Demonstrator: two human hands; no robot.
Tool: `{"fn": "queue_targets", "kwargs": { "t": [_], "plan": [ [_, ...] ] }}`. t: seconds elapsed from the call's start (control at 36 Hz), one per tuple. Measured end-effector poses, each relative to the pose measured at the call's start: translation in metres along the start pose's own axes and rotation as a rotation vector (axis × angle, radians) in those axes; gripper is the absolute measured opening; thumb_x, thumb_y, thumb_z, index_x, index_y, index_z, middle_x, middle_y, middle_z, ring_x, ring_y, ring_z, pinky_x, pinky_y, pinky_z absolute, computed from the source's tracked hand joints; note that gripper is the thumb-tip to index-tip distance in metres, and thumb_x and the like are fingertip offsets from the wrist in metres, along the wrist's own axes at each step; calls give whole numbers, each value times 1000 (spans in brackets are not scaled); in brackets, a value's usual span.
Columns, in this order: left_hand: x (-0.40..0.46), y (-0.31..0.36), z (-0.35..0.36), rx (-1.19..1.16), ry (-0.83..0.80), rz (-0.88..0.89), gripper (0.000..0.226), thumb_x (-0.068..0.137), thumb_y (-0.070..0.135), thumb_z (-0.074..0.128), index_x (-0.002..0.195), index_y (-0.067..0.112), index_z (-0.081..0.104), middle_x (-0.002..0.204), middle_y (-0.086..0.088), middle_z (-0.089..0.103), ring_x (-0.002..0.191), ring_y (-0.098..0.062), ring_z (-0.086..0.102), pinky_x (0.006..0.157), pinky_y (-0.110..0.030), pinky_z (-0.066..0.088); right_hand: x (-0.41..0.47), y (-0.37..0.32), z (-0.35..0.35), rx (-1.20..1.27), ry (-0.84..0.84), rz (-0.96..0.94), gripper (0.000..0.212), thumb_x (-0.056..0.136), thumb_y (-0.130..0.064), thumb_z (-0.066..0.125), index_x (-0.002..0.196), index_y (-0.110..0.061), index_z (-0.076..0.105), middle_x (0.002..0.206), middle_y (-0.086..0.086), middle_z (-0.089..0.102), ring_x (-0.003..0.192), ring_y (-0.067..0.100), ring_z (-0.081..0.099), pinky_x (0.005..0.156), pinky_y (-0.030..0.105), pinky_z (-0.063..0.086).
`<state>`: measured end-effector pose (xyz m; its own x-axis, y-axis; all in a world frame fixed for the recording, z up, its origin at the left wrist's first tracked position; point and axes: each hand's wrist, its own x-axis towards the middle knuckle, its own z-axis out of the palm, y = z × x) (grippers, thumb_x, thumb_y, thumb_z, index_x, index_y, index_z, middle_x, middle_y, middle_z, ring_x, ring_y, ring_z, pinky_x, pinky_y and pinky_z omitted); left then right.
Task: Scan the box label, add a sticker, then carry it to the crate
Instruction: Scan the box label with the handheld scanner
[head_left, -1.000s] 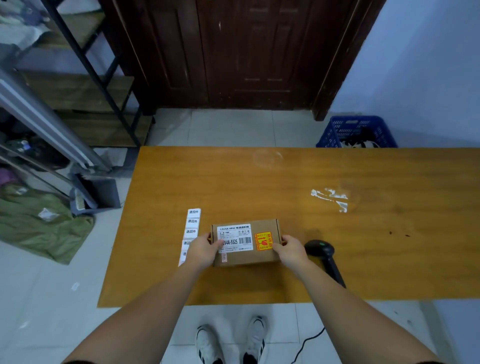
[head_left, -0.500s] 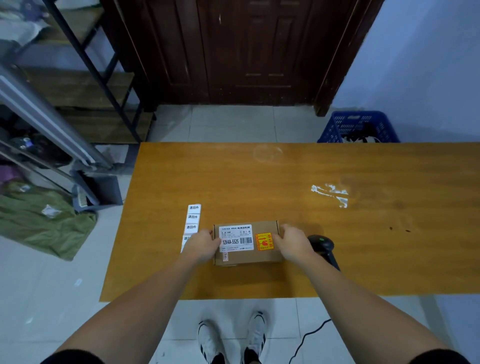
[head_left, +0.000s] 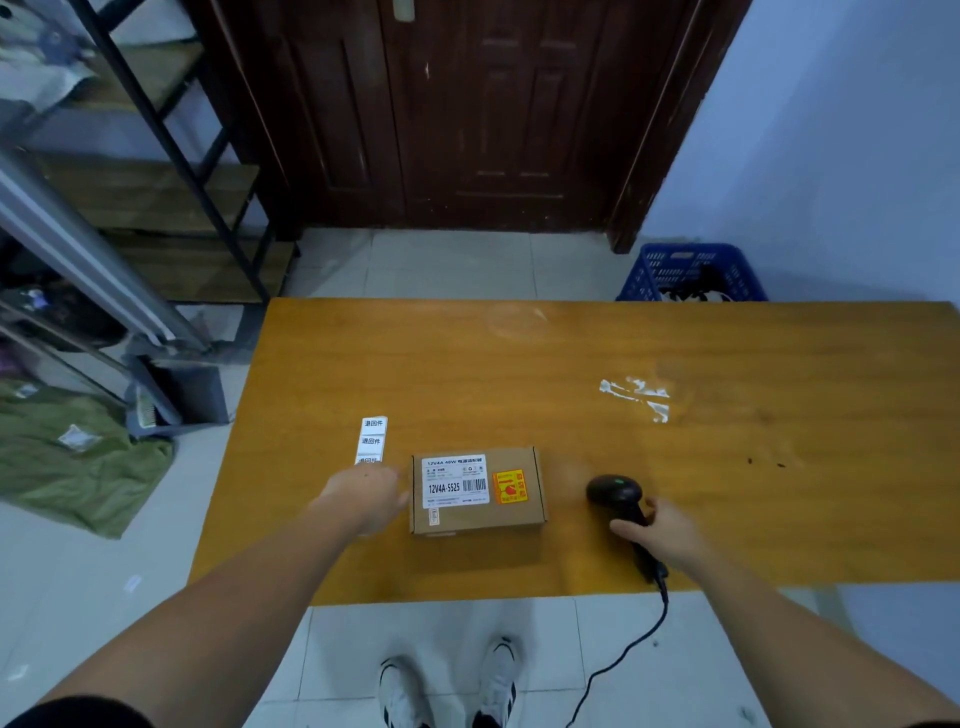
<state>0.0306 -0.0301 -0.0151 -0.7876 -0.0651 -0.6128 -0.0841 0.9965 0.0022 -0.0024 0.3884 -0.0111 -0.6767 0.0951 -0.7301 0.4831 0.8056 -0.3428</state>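
A small brown cardboard box (head_left: 519, 512) lies flat near the front of the wooden table (head_left: 571, 364). Its top carries a white barcode label (head_left: 457, 480) and an orange sticker (head_left: 509, 486). My left hand (head_left: 366, 496) hovers blurred just left of the box, over the lower end of a white sticker strip (head_left: 373, 439), holding nothing. My right hand (head_left: 660, 532) wraps the handle of a black barcode scanner (head_left: 615, 493) lying on the table right of the box. The blue crate (head_left: 691, 270) stands on the floor beyond the table's far edge.
The scanner's black cable (head_left: 623, 654) hangs off the front table edge to the floor. Torn white tape (head_left: 639, 397) sticks to the table's right half. A metal shelf rack (head_left: 130, 208) and green cloth (head_left: 78, 457) are at left; a dark door (head_left: 467, 114) is ahead.
Both hands have let go of the box, which now rests alone on the table. My right hand moved right onto the scanner handle; my left hand drew back to the left.
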Motion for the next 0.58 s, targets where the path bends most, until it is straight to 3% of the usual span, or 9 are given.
{"fn": "queue_targets", "kwargs": {
  "t": [0.08, 0.17, 0.36, 0.44, 0.58],
  "plan": [
    [0, 6, 11, -3, 8, 9, 45, 105, 50, 42, 132, 19, 58, 131, -7, 67, 118, -27, 64, 88, -42, 55, 8, 6, 23, -44, 13, -16, 53, 90, -43, 69, 129, -12, 49, 122, 11, 61, 104, 28, 60, 88, 42, 52],
    [0, 10, 20, 2, 10, 7, 43, 104, 50, 42, 130, 20, 59, 130, -6, 66, 118, -28, 63, 88, -42, 53, 16, 4, 32, -46, 68, 8, 31, 99, -31, 58, 118, -8, 51, 105, 15, 61, 90, 30, 60, 76, 42, 50],
    [-2, 18, 29, -18, -8, -20, 44, 104, 55, 41, 123, 20, 61, 118, -6, 70, 106, -26, 67, 79, -40, 56, 6, -11, 25, 42, 130, -112, 22, 89, -27, 66, 103, -14, 54, 84, 7, 61, 73, 22, 58, 58, 32, 41],
    [0, 21, 32, -54, -12, -33, 45, 103, 57, 42, 118, 19, 63, 108, -4, 70, 98, -25, 66, 74, -38, 55, -9, -38, 22, 108, 175, -176, 19, 85, -28, 67, 94, -18, 53, 76, 5, 62, 70, 24, 63, 56, 35, 46],
    [5, 27, 37, -135, -14, -85, 43, 101, 60, 46, 108, 21, 62, 94, 1, 64, 89, -21, 63, 69, -35, 49, -35, -85, 36, 176, 104, -244, 19, 86, -31, 58, 80, -13, 56, 60, 7, 61, 53, 24, 62, 58, 39, 52]
  ]
}}
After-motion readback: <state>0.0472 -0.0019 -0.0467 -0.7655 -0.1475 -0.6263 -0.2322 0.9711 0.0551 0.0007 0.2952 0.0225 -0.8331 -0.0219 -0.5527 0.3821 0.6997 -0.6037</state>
